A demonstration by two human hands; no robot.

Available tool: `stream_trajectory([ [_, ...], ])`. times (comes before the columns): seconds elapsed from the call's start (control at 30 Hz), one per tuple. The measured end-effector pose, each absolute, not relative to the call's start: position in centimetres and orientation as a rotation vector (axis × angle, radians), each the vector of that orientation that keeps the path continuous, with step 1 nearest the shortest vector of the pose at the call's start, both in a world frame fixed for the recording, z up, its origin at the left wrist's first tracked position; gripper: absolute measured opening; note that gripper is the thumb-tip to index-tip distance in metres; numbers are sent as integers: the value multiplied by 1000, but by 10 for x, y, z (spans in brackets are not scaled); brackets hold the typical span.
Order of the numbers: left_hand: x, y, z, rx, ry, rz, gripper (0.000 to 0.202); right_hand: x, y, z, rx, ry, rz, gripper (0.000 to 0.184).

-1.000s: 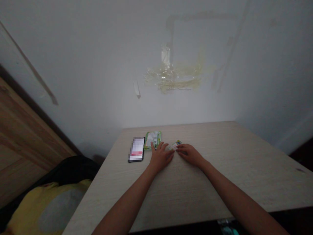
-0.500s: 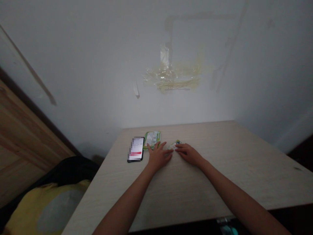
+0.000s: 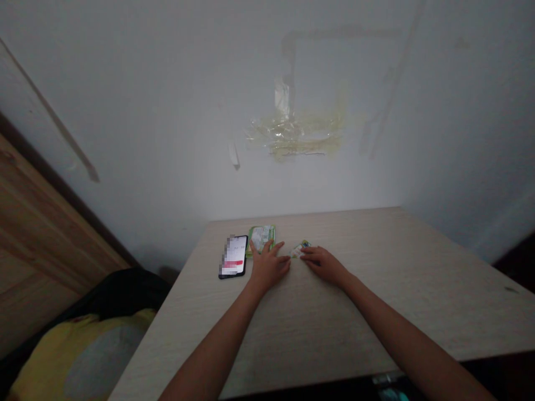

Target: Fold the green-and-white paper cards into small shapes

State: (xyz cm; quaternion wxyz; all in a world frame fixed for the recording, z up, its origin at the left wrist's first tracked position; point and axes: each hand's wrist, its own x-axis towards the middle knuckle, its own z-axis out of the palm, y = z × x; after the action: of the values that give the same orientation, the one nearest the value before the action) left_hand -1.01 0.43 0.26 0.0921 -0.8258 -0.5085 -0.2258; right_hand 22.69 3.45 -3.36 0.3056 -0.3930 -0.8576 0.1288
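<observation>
Big pale wood table (image 3: pixel 376 278) pushed against a white wall with old tape residue (image 3: pixel 292 133) on it. 2 hands are out at the far left part. The left hand (image 3: pixel 267 265) lies flat with its fingers spread, tips on the green packet (image 3: pixel 261 236), just right of a phone (image 3: pixel 233 256). The right hand (image 3: pixel 324 263) has its fingers close together, tips touching a small wrapper (image 3: pixel 300 249) between the hands. Can't tell if it's pinching it.

A flat green packet (image 3: pixel 261 236) and a small green-white sachet (image 3: pixel 300 249) lie apart on the table (image 3: pixel 376 267).
</observation>
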Motion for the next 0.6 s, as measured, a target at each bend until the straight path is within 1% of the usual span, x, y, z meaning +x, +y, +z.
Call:
stream_trajectory([
  [0.27, -7, 6, -8, -2535, -1440, -765, 22, 228, 33, -31, -1035, -2245, 389, 28],
  [0.4, -3, 5, -12, -2561, -1419, -706, 26, 228, 35, -32, -1039, -2237, 384, 28],
  [0.6, 1, 3, -11, -2477, -1550, -649, 23, 225, 37, -32, -1054, -2249, 358, 26],
])
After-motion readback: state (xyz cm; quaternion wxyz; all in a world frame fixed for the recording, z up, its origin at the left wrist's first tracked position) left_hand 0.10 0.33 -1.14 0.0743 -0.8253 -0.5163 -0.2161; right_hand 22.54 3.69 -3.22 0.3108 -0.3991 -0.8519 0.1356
